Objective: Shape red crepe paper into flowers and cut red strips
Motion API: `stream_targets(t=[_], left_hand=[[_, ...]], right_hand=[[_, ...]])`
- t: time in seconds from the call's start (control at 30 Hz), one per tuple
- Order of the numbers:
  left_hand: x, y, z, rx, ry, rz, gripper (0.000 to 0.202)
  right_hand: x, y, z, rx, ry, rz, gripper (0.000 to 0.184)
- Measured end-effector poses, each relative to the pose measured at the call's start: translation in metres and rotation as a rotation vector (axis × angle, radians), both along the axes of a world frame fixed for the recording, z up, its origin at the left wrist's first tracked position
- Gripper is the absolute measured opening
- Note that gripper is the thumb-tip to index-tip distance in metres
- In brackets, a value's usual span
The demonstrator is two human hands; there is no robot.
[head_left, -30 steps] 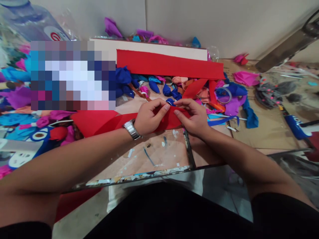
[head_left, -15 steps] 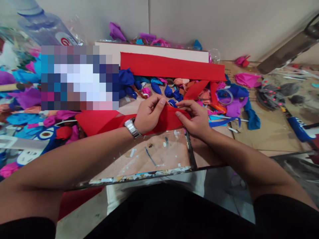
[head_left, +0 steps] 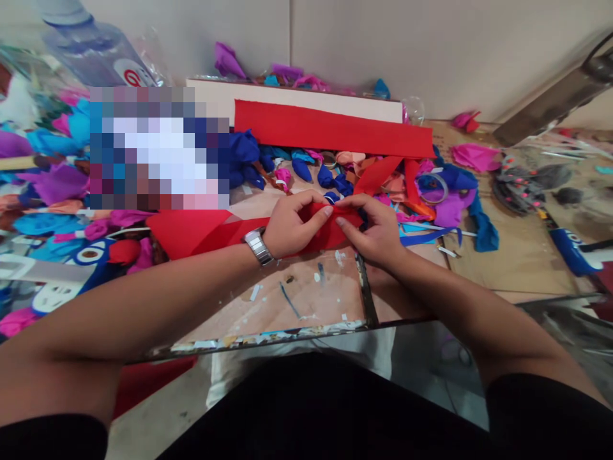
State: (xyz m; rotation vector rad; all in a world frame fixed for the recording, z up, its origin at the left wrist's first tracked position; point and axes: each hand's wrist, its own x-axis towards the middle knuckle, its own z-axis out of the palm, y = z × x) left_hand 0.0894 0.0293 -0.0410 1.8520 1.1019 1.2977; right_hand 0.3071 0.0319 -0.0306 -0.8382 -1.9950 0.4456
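Both my hands pinch the same strip of red crepe paper (head_left: 191, 231) over the glass work surface (head_left: 306, 300). My left hand (head_left: 292, 225), with a metal watch on the wrist, grips the strip's right end, thumb and fingers closed on it. My right hand (head_left: 376, 230) meets it fingertip to fingertip and folds the paper's edge. The strip trails off to the left onto a wider red piece. A small blue paper bit (head_left: 331, 195) lies just beyond my fingers.
A long red paper sheet (head_left: 330, 131) lies against a white board (head_left: 297, 97) at the back. Blue, purple, pink and orange paper scraps crowd the left and middle. A tape roll (head_left: 431, 184) sits right of my hands. A water jug (head_left: 96, 51) stands far left.
My hands have drawn closer together, bunching the end of the red strip between the fingertips. The view has shifted slightly.
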Motion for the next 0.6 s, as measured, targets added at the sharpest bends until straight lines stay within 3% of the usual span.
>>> stream_targets(t=[0.3, 0.6], left_hand=[[-0.0011, -0.0007, -0.0002, -0.004, -0.042, -0.077, 0.029], [-0.0005, -0.0008, -0.0007, -0.007, -0.032, -0.063, 0.033]], right_hand=[[0.0006, -0.0011, -0.0017, 0.059, -0.036, -0.026, 0.019], [0.0006, -0.0007, 0.0014, 0.039, -0.041, -0.018, 0.017]])
